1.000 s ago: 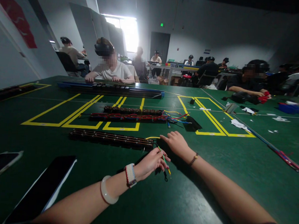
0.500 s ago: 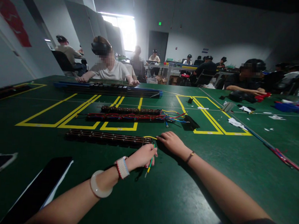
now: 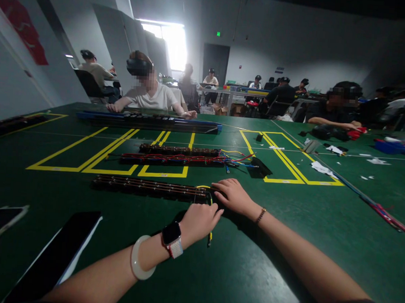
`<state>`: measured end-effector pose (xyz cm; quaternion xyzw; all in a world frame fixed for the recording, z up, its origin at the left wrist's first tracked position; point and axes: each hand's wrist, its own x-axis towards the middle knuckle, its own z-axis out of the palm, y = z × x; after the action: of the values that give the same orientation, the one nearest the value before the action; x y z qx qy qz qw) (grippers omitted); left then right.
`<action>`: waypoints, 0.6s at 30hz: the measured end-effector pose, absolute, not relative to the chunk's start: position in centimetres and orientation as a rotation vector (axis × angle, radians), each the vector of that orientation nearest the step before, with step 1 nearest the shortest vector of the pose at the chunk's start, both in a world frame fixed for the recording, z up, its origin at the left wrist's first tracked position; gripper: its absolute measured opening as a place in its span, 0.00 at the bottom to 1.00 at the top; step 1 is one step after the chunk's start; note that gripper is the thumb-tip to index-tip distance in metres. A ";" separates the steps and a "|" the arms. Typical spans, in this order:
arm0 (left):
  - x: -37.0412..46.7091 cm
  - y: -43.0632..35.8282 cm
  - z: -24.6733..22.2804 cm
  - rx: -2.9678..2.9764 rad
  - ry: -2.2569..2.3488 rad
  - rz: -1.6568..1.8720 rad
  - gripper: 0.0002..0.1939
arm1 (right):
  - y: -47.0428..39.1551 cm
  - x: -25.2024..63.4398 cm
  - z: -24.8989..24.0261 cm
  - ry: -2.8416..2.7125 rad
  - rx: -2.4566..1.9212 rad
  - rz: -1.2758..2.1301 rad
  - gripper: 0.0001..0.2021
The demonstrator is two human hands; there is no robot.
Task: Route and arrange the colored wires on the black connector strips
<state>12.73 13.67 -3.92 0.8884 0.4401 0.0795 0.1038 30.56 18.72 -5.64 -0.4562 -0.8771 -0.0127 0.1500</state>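
Observation:
A long dark strip with copper-coloured rods (image 3: pixel 146 186) lies across the table in front of me. A yellow wire (image 3: pixel 203 187) leaves its right end and runs to the fingertips of my right hand (image 3: pixel 234 197), which are closed around its end. A green-and-yellow wire (image 3: pixel 210 237) hangs from the same end and passes behind my left hand (image 3: pixel 200 221). That hand is palm down with its fingers curled at the wire, the fingertips partly hidden. A dark lug tips the wire's lower end.
Beyond lie two more strips, one with red and blue wires (image 3: pixel 175 160), and a black piece (image 3: pixel 261 167). A dark tablet-like slab (image 3: pixel 58 252) and a phone-like object (image 3: pixel 2 222) lie left. Paper scraps (image 3: pixel 323 169) and cables (image 3: pixel 382 210) lie right. Co-workers sit across the table.
My left hand has turned palm down and shifted slightly right and down, with the green-and-yellow wire swinging right. My right hand stays by the yellow wire, its thumb further from the fingers.

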 end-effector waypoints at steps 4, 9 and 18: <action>13.0 13.3 -4.1 2.208 0.983 0.444 0.21 | 18.1 30.0 -5.0 -2.449 -1.400 0.186 0.31; 13.3 13.7 -4.9 1.314 0.710 0.398 0.19 | 18.9 30.7 -4.7 -2.439 -1.557 0.380 0.20; 13.2 14.6 -6.5 0.875 0.610 0.547 0.11 | 20.1 31.7 -5.2 -2.223 -1.448 1.070 0.14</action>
<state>13.21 14.56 -6.46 0.4119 0.2872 0.2574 0.8256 31.74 20.08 -5.19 -0.5014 -0.7693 0.3703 0.1401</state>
